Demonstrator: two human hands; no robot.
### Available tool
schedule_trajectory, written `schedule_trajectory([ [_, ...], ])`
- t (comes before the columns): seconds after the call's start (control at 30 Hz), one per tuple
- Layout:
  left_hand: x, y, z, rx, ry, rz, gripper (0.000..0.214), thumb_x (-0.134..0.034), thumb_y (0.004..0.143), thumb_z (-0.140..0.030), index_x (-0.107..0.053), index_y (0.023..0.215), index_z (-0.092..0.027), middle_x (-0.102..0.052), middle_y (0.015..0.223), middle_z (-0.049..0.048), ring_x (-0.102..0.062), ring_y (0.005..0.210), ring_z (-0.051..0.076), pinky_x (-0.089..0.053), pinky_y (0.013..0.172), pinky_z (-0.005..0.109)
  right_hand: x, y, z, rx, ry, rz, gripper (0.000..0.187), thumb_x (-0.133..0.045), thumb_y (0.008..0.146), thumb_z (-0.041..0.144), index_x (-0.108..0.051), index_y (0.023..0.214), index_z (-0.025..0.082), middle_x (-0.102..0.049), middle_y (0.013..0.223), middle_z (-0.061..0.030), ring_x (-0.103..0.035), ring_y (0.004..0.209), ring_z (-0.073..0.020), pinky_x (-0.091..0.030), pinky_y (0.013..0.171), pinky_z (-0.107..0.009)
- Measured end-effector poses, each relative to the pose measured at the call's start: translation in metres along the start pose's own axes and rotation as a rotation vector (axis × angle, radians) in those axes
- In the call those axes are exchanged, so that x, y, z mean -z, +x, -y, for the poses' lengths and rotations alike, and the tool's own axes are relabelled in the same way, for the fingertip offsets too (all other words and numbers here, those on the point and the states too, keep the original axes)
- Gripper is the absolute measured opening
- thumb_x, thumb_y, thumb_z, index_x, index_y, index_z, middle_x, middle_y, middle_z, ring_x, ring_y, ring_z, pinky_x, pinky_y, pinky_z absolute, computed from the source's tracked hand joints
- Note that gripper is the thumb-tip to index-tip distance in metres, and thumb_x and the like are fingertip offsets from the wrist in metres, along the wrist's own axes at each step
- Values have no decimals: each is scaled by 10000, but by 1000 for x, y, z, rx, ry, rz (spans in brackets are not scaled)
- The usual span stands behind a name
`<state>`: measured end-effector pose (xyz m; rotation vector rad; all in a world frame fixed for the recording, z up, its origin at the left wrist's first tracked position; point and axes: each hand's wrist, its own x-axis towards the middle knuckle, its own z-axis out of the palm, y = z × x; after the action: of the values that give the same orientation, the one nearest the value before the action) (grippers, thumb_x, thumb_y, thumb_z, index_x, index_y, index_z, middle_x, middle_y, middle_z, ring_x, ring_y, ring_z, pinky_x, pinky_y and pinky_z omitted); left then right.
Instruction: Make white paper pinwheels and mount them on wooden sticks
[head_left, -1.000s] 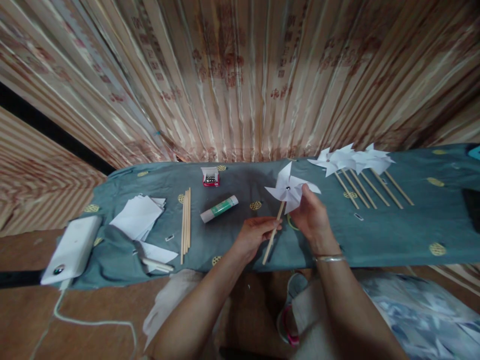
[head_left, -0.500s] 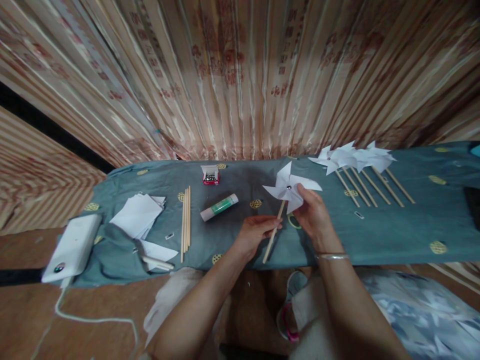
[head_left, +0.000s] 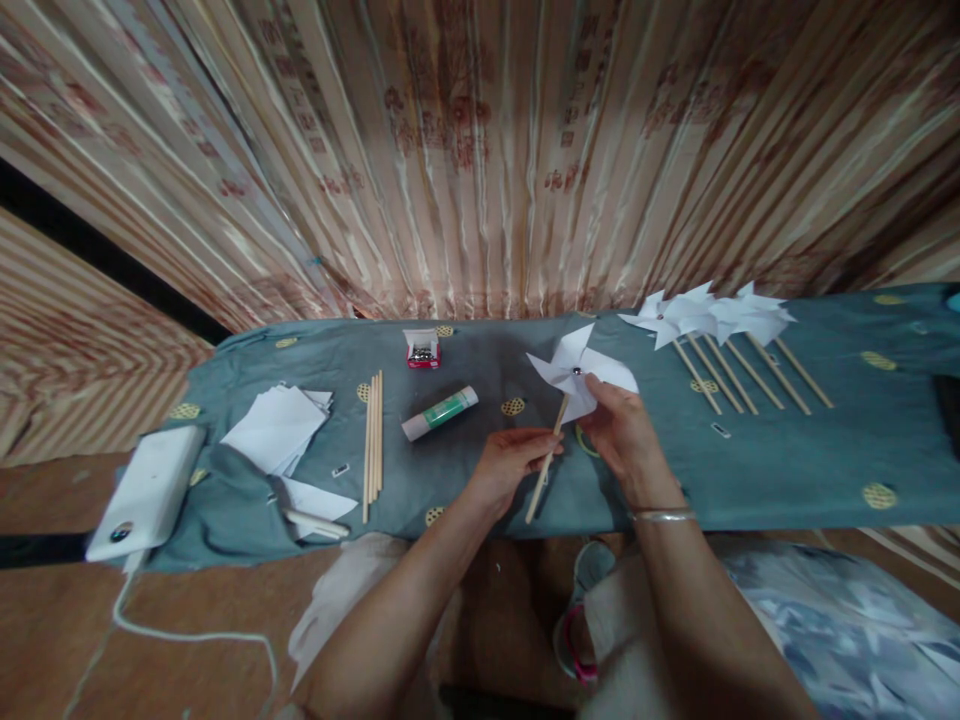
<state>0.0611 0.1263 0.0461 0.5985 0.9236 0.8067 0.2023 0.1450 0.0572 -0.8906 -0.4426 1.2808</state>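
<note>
A white paper pinwheel (head_left: 570, 350) with a shiny pin at its centre is tilted above the cloth, in front of me. Its wooden stick (head_left: 538, 488) is pinched in my left hand (head_left: 510, 462), partway down. My right hand (head_left: 626, 430) grips the paper blades on the right side, with the thumb close to the pin and the other fingers hidden behind the paper. To the left of my hands lie a glue stick (head_left: 441, 413), a small red box of metal pins (head_left: 423, 351) and several loose wooden sticks (head_left: 372, 445).
Several finished-looking pinwheels (head_left: 709, 315) lie in a row at the back right of the green cloth (head_left: 795, 460). On the left are stacked white paper pieces (head_left: 277, 428), scissors-like white handles (head_left: 319, 524) partly under paper, and a white device (head_left: 148, 490) with a cable.
The pinwheel's blades have turned slightly, and my right thumb has shifted a little left, closer to the pin. My left hand stays on the stick.
</note>
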Motion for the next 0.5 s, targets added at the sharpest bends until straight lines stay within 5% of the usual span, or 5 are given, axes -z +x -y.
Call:
schedule_trajectory([
  [0.5,-1,-1,-1,-5,1,1,373,-904,428,-358,-772,693,-131,-685,645,44,-557,607,105,-403,625,239,4,1,0,-20,80,25,170,-824,651,190,-704,770,177,-763,772,0,-704,644,-130,-559,552,-197],
])
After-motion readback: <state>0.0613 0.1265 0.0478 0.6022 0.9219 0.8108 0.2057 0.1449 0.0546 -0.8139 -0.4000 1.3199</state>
